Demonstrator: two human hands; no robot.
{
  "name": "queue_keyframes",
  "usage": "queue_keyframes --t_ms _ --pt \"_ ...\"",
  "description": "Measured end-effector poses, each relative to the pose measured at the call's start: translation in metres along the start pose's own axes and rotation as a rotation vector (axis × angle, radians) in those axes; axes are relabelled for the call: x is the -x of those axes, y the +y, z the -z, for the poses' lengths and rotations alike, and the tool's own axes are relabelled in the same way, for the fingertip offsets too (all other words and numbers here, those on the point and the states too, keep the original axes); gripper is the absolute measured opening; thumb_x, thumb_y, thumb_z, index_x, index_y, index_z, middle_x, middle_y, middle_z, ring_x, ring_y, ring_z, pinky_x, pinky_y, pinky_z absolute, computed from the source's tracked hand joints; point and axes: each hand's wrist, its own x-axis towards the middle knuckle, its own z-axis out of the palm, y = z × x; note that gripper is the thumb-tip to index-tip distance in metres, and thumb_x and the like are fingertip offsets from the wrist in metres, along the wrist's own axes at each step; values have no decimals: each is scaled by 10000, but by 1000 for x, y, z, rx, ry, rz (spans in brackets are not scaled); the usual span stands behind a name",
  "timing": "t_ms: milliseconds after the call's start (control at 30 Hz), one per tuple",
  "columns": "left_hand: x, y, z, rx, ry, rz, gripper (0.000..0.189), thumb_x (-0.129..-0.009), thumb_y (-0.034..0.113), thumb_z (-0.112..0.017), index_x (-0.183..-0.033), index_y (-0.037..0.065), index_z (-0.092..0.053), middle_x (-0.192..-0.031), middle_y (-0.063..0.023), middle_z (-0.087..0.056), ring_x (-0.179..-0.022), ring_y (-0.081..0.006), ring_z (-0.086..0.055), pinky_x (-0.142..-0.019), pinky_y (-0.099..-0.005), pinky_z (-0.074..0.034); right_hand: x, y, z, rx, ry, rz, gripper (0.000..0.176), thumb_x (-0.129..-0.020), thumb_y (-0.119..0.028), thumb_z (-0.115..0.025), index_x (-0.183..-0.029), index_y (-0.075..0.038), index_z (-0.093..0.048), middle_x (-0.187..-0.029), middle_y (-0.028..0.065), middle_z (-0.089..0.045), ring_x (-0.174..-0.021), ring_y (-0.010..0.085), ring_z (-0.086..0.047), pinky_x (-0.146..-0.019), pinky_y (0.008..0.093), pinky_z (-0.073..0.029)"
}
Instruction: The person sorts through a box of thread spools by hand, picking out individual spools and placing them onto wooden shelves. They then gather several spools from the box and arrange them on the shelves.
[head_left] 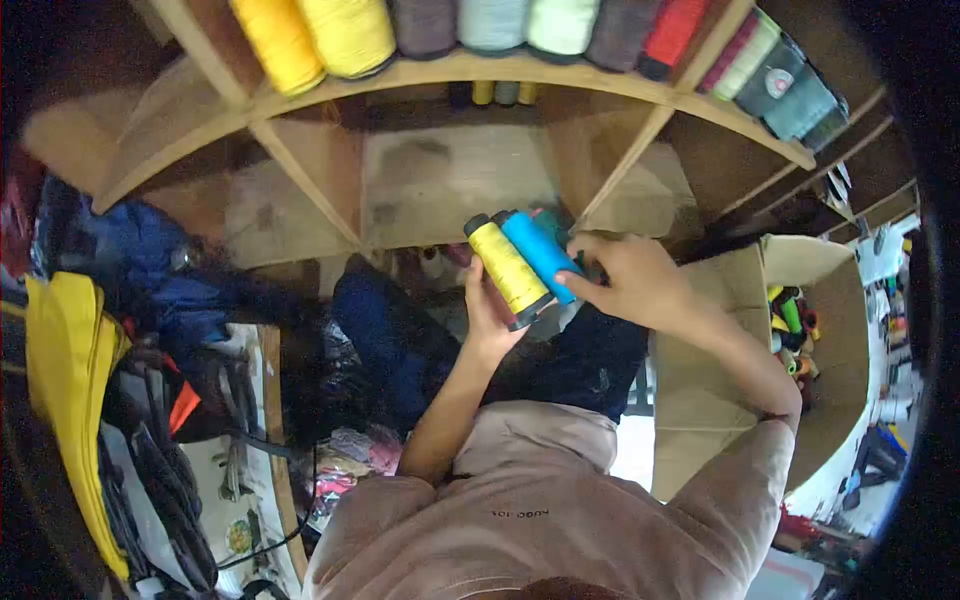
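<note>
A spool of yellow thread (506, 268) with black ends lies tilted in my left hand (492, 325), whose fingers are wrapped round it from below. Right beside it, at the same slant, is a spool of blue thread (536, 250). My right hand (642, 284) is closed at the blue spool's right side, with the thumb over its lower part and the other fingers curled. Whether my left fingers also support the blue spool is hidden. Both spools are above my lap, in front of the wooden shelf (455, 190).
Several thread spools (492, 22) line the upper shelf board. On the right stands an open cardboard box (715, 375) with small colourful spools (792, 320) inside. Yellow folded material (70, 390) and dark bags hang at the left. A dark blue cloth heap (160, 250) lies at the left shelf end.
</note>
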Motion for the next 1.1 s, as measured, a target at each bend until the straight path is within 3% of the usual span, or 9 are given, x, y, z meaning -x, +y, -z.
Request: queue_keyframes --t_ms 67,300,433,533,567,600,833,1100 --pt "3 8 20 -26 18 -63 886 -846 660 -582 -1482 94 -338 -1383 -167 -506 -1158 -328 -605 -883 -488 -572 -15 -4 -20 -9 -45 18 433 -890 -431 -651 -1093 -49 -628 -799 172 -694 -710 333 -697 -674 427 -542" --pt "21 22 47 -127 119 -125 833 -875 660 -534 -1463 95 -361 -1376 -147 -519 -1178 -312 -591 -933 -479 -542 -38 -17 -54 -17 -101 -33 457 -862 -419 -688 -1123 -54 -595 -837 171 -683 -743 330 -698 -677 432 -539" --pt "30 24 70 -90 229 -146 695 -917 607 -510 -1395 107 -440 -1315 -110 -571 -1141 -277 -606 -966 -474 -504 -46 -20 -82 0 -57 6 463 -820 -352 -724 -1121 -58 -531 -833 192 -665 -778 393 -675 -669 476 -518" --pt "37 32 68 -117 162 -163 650 -938 585 -488 -1383 112 -446 -1271 -106 -595 -1100 -263 -621 -959 -449 -511 -52 -32 -84 -81 -94 -18 484 -806 -342 -732 -1139 -53 -532 -832 193 -661 -770 383 -674 -649 462 -511" --pt "42 34 69 -139 137 -137 646 -943 581 -482 -1387 114 -443 -1277 -105 -595 -1095 -258 -624 -957 -444 -513 -55 -35 -86 -90 -135 -53 526 -806 -379 -718 -1168 -47 -531 -842 212 -667 -793 397 -676 -697 475 -520" --pt "45 30 91 -87 237 -107 666 -944 580 -479 -1418 116 -415 -1298 -105 -588 -1105 -252 -625 -965 -438 -512 -57 -38 -88 -99 -173 -91 570 -805 -417 -704 -1198 -41 -530 -851 232 -673 -816 411 -678 -744 488 -529" --pt "45 51 93 -70 185 -210 647 -974 531 -454 -1433 78 -395 -1309 -123 -583 -1148 -265 -615 -973 -445 -513 -68 -53 -102 -153 -111 -64 567 -810 -426 -709 -1202 -56 -536 -927 213 -665 -920 376 -667 -817 462 -519" --pt "41 62 94 -149 115 -272 713 -940 574 -494 -1445 81 -389 -1355 -145 -550 -1175 -302 -595 -1014 -467 -483 -78 -56 -105 -109 -80 -19 526 -810 -404 -713 -1175 -53 -568 -962 212 -675 -915 386 -665 -796 463 -524"
